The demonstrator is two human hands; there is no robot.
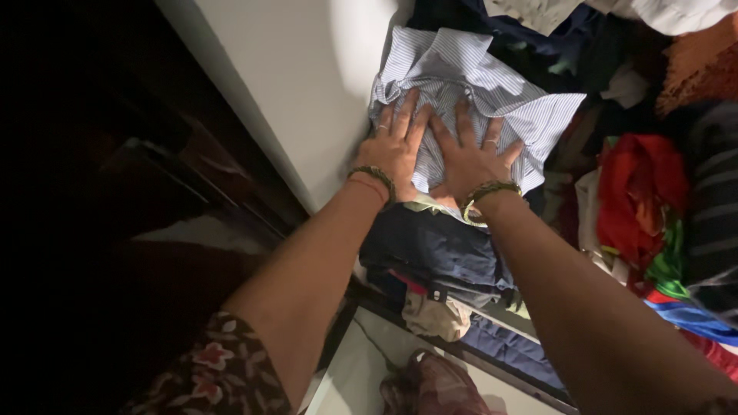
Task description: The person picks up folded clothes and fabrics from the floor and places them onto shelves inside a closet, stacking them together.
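Two bare forearms reach away from the camera, the left one coming out of a dark sleeve (219, 369) printed with red and pale flowers. Each wrist carries a braided, olive-coloured bracelet, and both hands wear a thin ring.

Left hand (393, 146) lies flat, fingers spread and straight, palm down on a folded shirt (492, 92). Right hand (469, 157) lies just beside it in the same way, fingers fanned, thumbs close together near the middle of the cloth. Neither hand grips or pinches anything; both simply press on the fabric.

That shirt is thin cotton with fine blue and white stripes, creased and loosely folded into a rough square, with one corner sticking out to the right. It sits on top of a stack of folded clothes, directly above a dark blue garment (438, 250) of heavier cloth, against a smooth white panel (300, 92) on the left side.

To the right, other clothes lie in a loose heap: a crumpled red cloth (638, 192) with a bit of shiny green beside it, a dark garment with pale stripes (715, 192), and something orange and fuzzy (699, 65) at the upper corner. Left of the white panel everything is in deep shadow.
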